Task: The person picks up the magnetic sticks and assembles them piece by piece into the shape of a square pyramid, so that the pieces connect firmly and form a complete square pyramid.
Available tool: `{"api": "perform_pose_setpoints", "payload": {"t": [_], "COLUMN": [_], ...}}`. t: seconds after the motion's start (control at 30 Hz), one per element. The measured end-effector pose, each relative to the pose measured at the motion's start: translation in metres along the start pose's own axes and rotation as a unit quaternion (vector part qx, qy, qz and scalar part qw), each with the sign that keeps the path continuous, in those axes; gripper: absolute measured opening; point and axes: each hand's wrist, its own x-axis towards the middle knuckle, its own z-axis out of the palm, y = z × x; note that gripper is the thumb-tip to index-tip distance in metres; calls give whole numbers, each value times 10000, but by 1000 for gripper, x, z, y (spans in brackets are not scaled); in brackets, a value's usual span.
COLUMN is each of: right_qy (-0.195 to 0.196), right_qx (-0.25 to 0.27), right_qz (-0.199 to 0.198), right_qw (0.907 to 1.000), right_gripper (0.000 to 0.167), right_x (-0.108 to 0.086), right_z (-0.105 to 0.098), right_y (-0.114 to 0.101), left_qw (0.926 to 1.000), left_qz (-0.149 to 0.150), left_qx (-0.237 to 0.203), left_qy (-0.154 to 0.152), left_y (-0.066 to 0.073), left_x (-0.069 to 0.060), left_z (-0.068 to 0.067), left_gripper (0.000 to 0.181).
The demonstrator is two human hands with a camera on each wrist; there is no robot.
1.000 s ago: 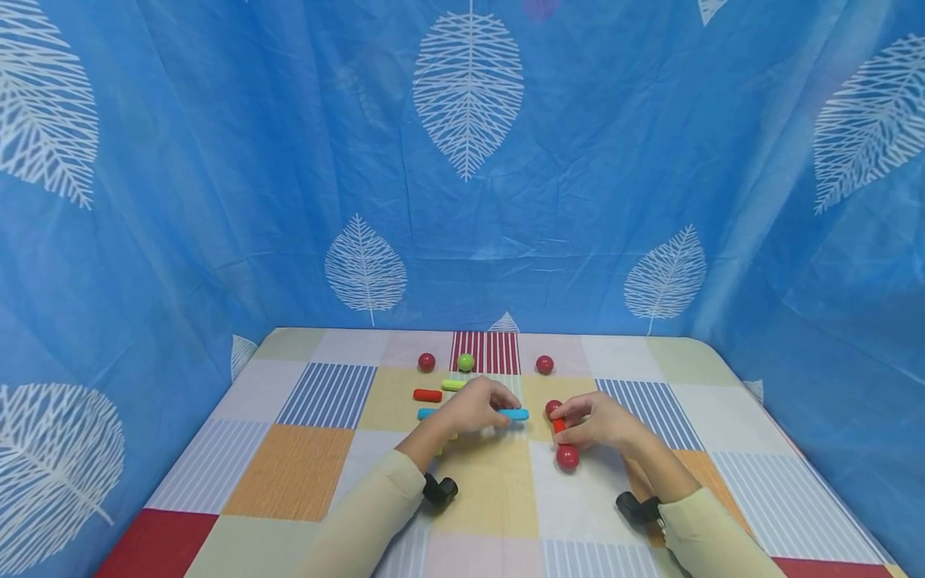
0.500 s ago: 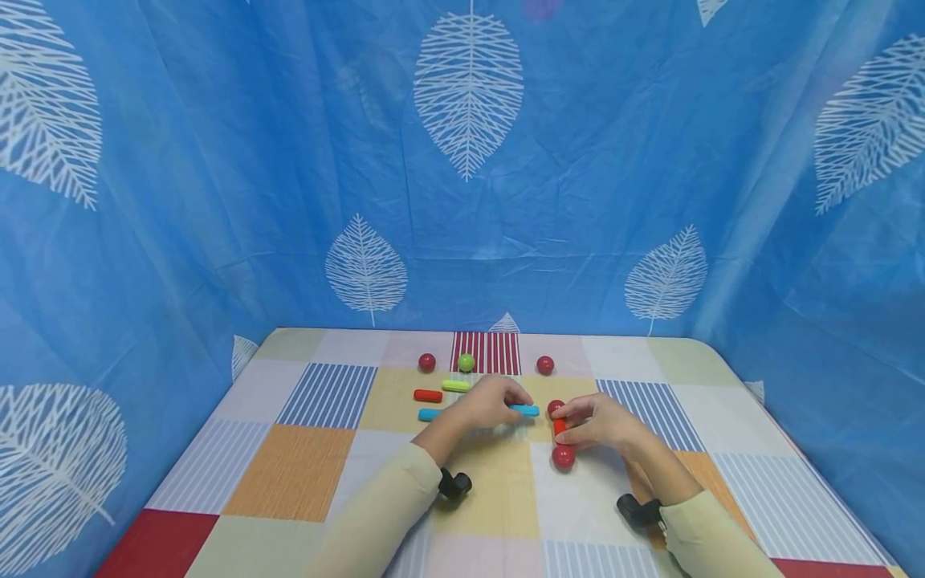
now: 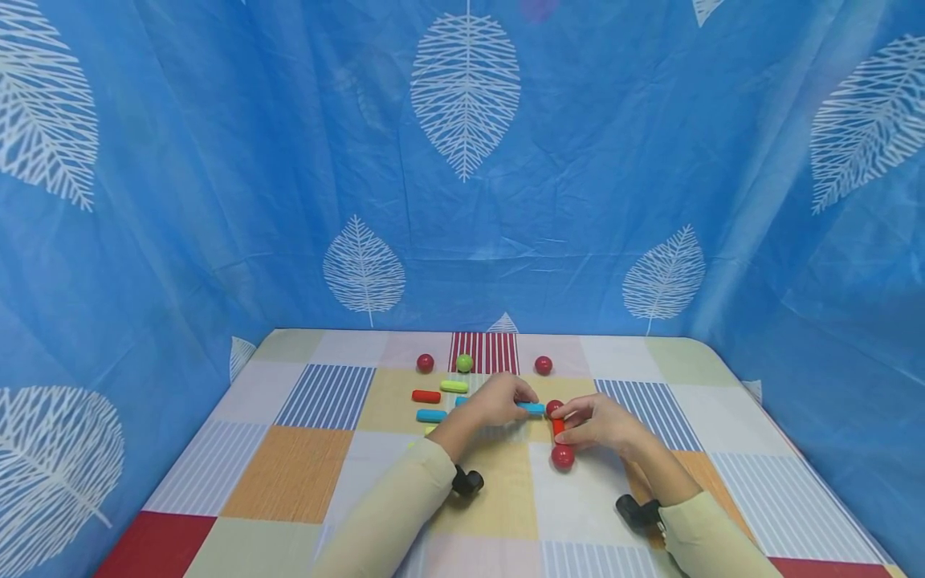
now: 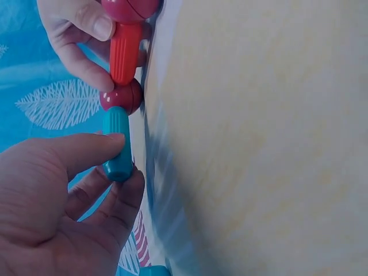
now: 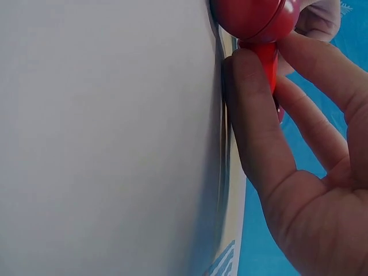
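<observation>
Thumb and fingers of my left hand [image 3: 502, 399] pinch a blue rod [image 4: 117, 119]. One end of this rod meets the far red ball [image 4: 122, 96], and I cannot tell whether it sticks there. A red rod [image 4: 125, 54] joins that ball to the near red ball [image 3: 563, 457]. My right hand [image 3: 596, 421] grips the red rod from the right, just above the table. In the right wrist view its fingers hide much of the red rod, while the near ball [image 5: 256, 17] shows plainly.
At the back lie a red ball [image 3: 425, 363], a green ball [image 3: 465, 363] and another red ball [image 3: 543, 365]. Left of the hands are a red rod [image 3: 426, 396], a light green rod [image 3: 454, 386] and a blue rod [image 3: 431, 415]. A blue curtain [image 3: 470, 241] surrounds the table.
My left hand has moved right with the blue rod, bringing it up to the far red ball. The near red ball has shifted slightly left; my right hand stays almost still.
</observation>
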Motion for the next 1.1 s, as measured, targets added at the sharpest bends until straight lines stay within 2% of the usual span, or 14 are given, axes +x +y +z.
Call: {"api": "perform_pose_setpoints", "payload": {"t": [0.27,0.53,0.7,0.93,1.1], "right_qy": [159,119,111,90,68], "right_qx": [-27,-28,4,59,61], "right_qz": [134,46,52,78,90], "right_qw": [9998,9999,9999,9999,9999], "right_gripper": [41,41,40,40,40], "right_x": [2,2,2,3,4], "right_z": [1,1,2,2,1], "right_y": [0,1,1,1,1], "left_qw": [9997,9987,9987,9954,9916], "left_qz": [-204,-317,-314,-633,-918], "left_qx": [-105,-347,-372,-373,-410], "left_qy": [-50,-186,138,614,813], "left_y": [2,7,5,3,4], "left_x": [5,9,20,42,54], "left_z": [2,-7,-8,-5,-3], "left_gripper": [23,28,26,25,33]}}
